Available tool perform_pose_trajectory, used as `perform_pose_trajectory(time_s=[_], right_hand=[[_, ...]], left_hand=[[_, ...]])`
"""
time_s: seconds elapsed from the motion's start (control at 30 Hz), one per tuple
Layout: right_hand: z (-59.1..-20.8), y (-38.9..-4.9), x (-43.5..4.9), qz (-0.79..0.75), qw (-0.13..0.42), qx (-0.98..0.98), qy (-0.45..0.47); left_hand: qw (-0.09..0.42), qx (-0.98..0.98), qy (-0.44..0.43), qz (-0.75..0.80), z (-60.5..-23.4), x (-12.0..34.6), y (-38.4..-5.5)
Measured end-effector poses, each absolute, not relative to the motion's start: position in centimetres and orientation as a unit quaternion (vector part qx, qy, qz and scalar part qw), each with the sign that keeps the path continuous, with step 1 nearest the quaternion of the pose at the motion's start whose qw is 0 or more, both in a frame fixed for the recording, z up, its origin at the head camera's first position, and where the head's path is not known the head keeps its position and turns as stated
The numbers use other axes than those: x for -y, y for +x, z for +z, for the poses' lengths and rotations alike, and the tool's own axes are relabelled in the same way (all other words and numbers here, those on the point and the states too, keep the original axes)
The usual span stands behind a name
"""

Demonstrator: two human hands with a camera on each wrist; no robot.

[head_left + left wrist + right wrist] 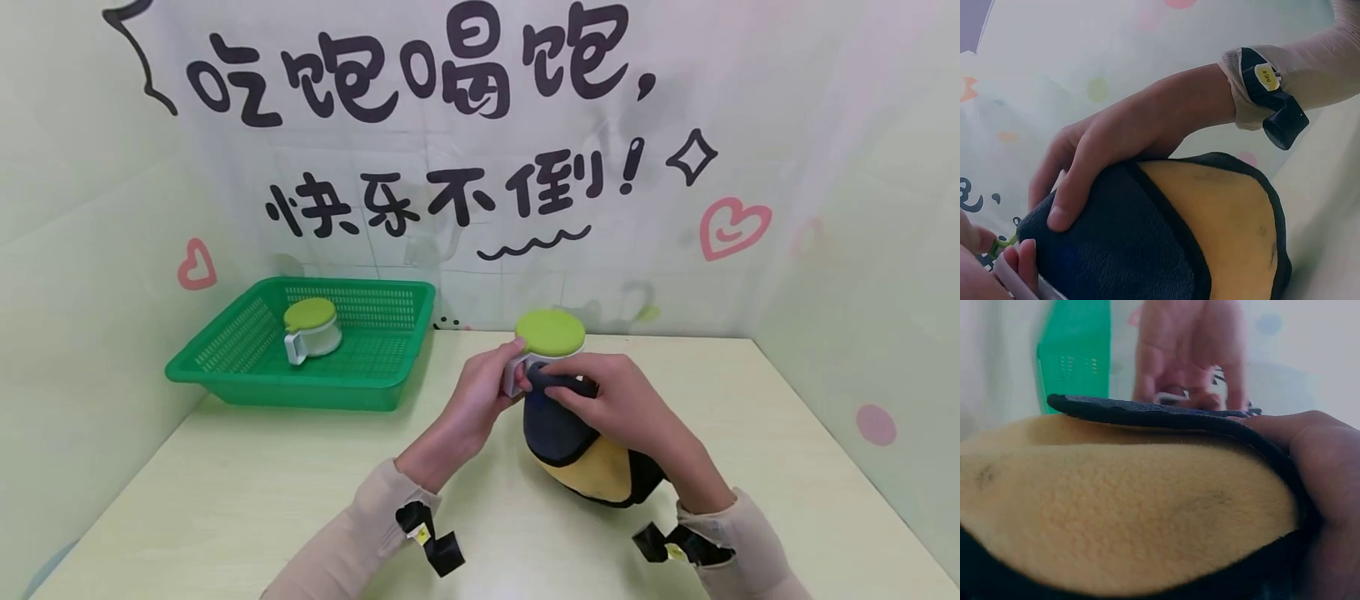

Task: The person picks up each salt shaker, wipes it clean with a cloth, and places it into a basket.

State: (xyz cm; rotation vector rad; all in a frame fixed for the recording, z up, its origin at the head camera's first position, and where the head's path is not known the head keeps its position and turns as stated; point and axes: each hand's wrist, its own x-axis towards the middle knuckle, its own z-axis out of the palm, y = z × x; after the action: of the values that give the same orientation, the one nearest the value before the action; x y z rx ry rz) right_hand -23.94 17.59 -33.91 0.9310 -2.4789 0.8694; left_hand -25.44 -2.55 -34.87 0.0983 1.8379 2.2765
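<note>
A white seasoning jar with a lime-green lid (551,332) is held up over the table. My left hand (476,387) grips it by its white handle. The thick two-tone cloth (555,429), navy on one side and tan on the other with black edging, hangs folded below and in front of the jar. Its upper edge is pinched between the thumb and fingers of my right hand (622,396), close against the jar's side. In the right wrist view the cloth's tan face (1129,506) fills the foreground. Most of the jar's body is hidden behind cloth and hands.
A green plastic basket (300,395) stands at the back left of the pale table (285,500). A second white jar with a green lid (311,327) sits inside it. Behind the table hangs a white printed backdrop (420,150).
</note>
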Motion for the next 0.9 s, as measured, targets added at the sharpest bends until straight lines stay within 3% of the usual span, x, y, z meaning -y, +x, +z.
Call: perform_pose_trajectory(time_s=[0.47,0.9], right_hand=[[-35.3,-24.3,-16.5,0.254,0.106,0.913,0.301],[-35.2,-24.4,-16.6,0.299,0.205,0.876,0.317]], left_hand=[[0.096,-0.619,0.027,0.779,-34.9,2.6,-25.5],[0.077,-0.640,0.025,0.764,-35.3,2.4,-25.7]])
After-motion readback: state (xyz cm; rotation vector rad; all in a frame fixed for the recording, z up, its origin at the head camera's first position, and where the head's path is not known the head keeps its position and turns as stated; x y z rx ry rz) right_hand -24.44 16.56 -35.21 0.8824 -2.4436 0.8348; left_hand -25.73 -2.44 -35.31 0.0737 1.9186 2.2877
